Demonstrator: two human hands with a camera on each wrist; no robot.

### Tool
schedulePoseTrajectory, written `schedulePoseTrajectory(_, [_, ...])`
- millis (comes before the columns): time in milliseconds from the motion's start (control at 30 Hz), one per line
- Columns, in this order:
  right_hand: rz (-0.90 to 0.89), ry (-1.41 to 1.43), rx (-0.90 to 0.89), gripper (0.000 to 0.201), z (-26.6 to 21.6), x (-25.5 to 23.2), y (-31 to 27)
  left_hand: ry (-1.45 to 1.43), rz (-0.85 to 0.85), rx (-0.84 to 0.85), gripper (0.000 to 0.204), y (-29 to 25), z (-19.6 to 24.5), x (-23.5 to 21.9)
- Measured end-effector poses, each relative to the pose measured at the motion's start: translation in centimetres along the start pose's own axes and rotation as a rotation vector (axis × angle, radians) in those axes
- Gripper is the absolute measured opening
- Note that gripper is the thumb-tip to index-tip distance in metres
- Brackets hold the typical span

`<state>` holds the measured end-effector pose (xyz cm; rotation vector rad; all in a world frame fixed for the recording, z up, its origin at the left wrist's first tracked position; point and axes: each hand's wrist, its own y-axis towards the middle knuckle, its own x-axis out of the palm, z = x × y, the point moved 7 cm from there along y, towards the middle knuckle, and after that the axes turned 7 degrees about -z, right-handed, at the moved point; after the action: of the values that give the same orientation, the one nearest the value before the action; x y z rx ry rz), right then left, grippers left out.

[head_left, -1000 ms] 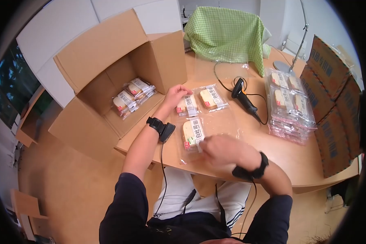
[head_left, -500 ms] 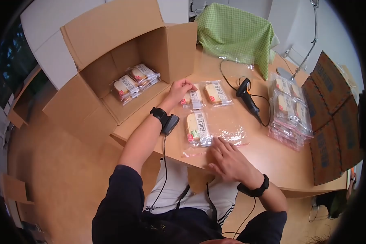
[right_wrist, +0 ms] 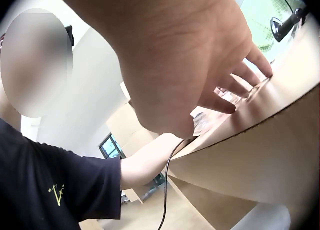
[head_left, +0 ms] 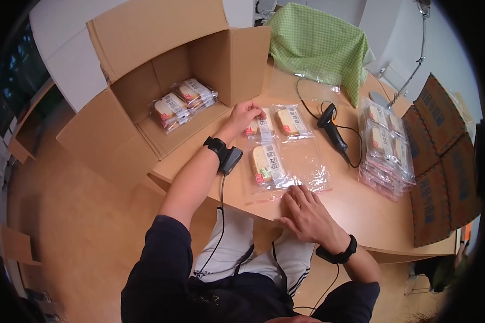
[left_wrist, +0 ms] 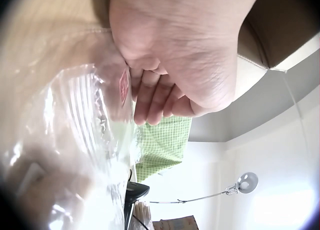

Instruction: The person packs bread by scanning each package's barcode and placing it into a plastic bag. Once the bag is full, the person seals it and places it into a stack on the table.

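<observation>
A clear plastic bag (head_left: pixel 306 164) lies flat near the table's front edge, with three wrapped packs of sliced bread on it or in it. One bread pack (head_left: pixel 267 166) is at the near left, another bread pack (head_left: pixel 291 121) at the far right. My left hand (head_left: pixel 245 119) rests beside the far-left bread pack (head_left: pixel 261 129), its fingertips over that pack's edge; in the left wrist view its fingers (left_wrist: pixel 155 95) are loosely bent beside the shiny plastic. My right hand (head_left: pixel 306 218) lies with spread fingers, fingertips touching the bag's near edge.
An open cardboard box (head_left: pixel 145 102) on the left holds several bread packs (head_left: pixel 184 101). Right of the bag stands a black barcode scanner (head_left: pixel 333 129) with its cable. Farther right are stacked bagged packs (head_left: pixel 385 156) and brown printed cardboard (head_left: pixel 434 172). Green checked cloth (head_left: pixel 318 46) hangs behind.
My right hand has come off the near-left bread pack, moved right and spread its fingers at the bag's near edge. The left hand stays by the far-left pack. The view has shifted slightly.
</observation>
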<state>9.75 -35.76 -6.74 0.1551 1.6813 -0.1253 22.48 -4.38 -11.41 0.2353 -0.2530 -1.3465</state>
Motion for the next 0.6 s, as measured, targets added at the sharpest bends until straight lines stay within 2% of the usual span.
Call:
schedulePoseTrajectory(267, [-0.028,0.012,0.057,0.061,1.5,0.3,0.4,0.022,0.007,-0.001,0.011,0.2,-0.2,-0.1])
schedulePoseTrajectory(367, [0.031,-0.061,0.09,0.062,1.4,-0.1,0.7,0.021,0.02,-0.008,0.01,0.1,-0.3,-0.2])
schedulePoseTrajectory(433, [0.031,-0.064,0.188,0.061,2.1,0.4,0.8,0.03,0.02,-0.002,0.01,0.1,-0.2,-0.2])
schedulePoseTrajectory(600, [0.085,-0.11,0.18,0.06,1.9,0.3,1.6,0.032,0.0,-0.029,0.01,0.1,-0.4,-0.1])
